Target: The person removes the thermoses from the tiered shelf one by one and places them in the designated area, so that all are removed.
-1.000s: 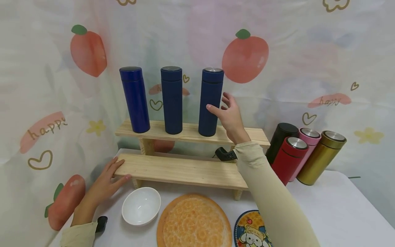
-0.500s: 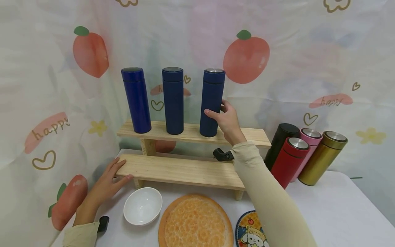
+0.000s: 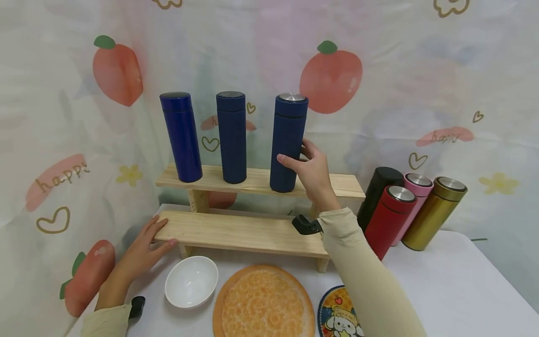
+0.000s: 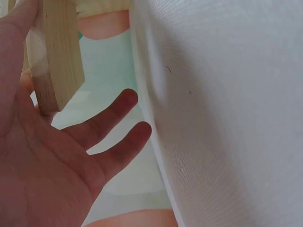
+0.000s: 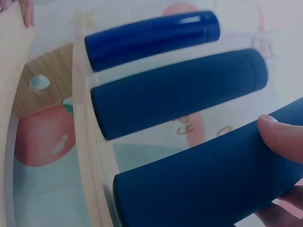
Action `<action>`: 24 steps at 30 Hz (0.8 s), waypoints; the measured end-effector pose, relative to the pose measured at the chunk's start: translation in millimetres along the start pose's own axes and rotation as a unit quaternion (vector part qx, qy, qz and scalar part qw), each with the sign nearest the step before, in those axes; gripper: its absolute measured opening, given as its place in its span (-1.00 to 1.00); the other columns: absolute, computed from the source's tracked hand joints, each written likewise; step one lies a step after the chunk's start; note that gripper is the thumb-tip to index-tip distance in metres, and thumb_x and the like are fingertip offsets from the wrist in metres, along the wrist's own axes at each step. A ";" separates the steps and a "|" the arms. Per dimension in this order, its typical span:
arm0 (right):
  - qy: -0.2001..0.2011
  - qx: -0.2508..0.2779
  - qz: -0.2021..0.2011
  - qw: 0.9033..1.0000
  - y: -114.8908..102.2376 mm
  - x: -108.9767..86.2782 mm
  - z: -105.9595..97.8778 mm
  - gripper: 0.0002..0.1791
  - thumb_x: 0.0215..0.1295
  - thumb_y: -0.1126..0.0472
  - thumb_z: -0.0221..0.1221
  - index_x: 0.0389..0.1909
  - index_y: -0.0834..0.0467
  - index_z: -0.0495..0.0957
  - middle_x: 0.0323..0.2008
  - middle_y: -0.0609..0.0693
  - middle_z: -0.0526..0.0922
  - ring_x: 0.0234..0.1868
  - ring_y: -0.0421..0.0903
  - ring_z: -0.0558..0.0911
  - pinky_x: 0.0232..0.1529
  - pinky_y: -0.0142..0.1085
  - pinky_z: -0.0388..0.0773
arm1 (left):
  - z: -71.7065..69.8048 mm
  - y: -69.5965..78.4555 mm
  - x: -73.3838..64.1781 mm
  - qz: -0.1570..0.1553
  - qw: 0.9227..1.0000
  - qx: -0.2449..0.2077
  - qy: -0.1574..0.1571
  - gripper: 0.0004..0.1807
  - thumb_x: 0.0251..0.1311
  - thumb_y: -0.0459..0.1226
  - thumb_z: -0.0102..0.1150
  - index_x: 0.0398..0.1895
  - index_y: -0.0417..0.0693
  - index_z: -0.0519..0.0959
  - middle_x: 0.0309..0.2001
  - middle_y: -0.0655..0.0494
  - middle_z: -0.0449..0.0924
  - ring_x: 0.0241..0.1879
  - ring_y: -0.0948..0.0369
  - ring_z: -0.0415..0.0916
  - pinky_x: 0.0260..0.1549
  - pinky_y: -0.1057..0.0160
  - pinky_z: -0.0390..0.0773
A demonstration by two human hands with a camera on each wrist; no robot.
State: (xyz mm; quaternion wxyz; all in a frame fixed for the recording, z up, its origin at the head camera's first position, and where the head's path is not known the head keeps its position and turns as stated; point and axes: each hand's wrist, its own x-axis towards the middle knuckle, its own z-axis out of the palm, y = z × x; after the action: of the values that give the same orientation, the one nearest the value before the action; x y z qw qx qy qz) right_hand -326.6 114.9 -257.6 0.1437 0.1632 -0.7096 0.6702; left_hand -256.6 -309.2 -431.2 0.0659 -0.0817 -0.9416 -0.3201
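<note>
My right hand [image 3: 313, 175] grips a dark blue thermos [image 3: 289, 135] round its lower half, thumb across the front and fingers behind. Its base overlaps the front edge of the upper wooden step [image 3: 257, 180] in the head view. To its left stand a matching dark blue thermos [image 3: 231, 135] and a glossy royal blue thermos [image 3: 180, 135], both upright on that step. My left hand [image 3: 141, 250] holds the left end of the lower wooden step [image 3: 236, 231], thumb at the front edge. In the left wrist view two of its fingers [image 4: 118, 153] stretch out straight past the wood.
At the right stand a black thermos [image 3: 381, 187], a red one [image 3: 389, 220], a pink one [image 3: 418, 187] and a gold one [image 3: 433, 215]. In front of the rack lie a white bowl [image 3: 191, 283], a round orange mat [image 3: 263, 304] and a cartoon mat [image 3: 338, 313], partly behind my right sleeve.
My right hand has closed round the right dark blue thermos, and its base has shifted slightly toward the step's front edge. My left hand has stayed on the lower step.
</note>
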 end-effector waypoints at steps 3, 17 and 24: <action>-0.004 -0.004 -0.001 1.000 -3.0 -8.4 -2.1 -0.17 0.35 0.18 0.47 0.59 0.12 0.36 0.43 0.12 0.52 0.30 0.13 0.60 0.35 0.08 0.51 | -0.3 0.5 -0.1 -0.001 1.000 0.000 -0.001 -0.07 0.46 0.12 0.29 0.66 -0.16 0.15 0.67 -0.40 -0.14 0.53 -0.51 0.01 0.30 -0.62 0.17; 0.008 -0.032 -0.009 0.999 -1.6 -50.5 -21.1 -0.22 0.36 0.19 0.45 0.56 0.12 0.41 0.40 0.12 0.56 0.28 0.18 0.61 0.33 0.20 0.51 | 0.1 0.7 0.1 -0.001 1.000 -0.006 -0.005 -0.07 0.47 0.10 0.29 0.66 -0.17 0.14 0.67 -0.40 -0.15 0.53 -0.52 -0.02 0.30 -0.63 0.15; 0.025 -0.036 -0.002 0.999 -2.8 -69.7 -32.2 -0.23 0.40 0.23 0.41 0.58 0.15 0.37 0.45 0.12 0.51 0.32 0.19 0.55 0.35 0.21 0.50 | -1.0 2.3 -0.5 -0.002 1.000 -0.004 -0.006 -0.07 0.47 0.11 0.27 0.67 -0.17 0.13 0.67 -0.41 -0.16 0.53 -0.52 -0.02 0.31 -0.63 0.15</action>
State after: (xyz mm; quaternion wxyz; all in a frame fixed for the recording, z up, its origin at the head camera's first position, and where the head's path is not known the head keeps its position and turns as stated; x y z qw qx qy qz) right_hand -262.8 149.5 -282.6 0.1687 0.1425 -0.7289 0.6481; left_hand -255.6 -308.0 -429.1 0.0598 -0.0819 -0.9408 -0.3234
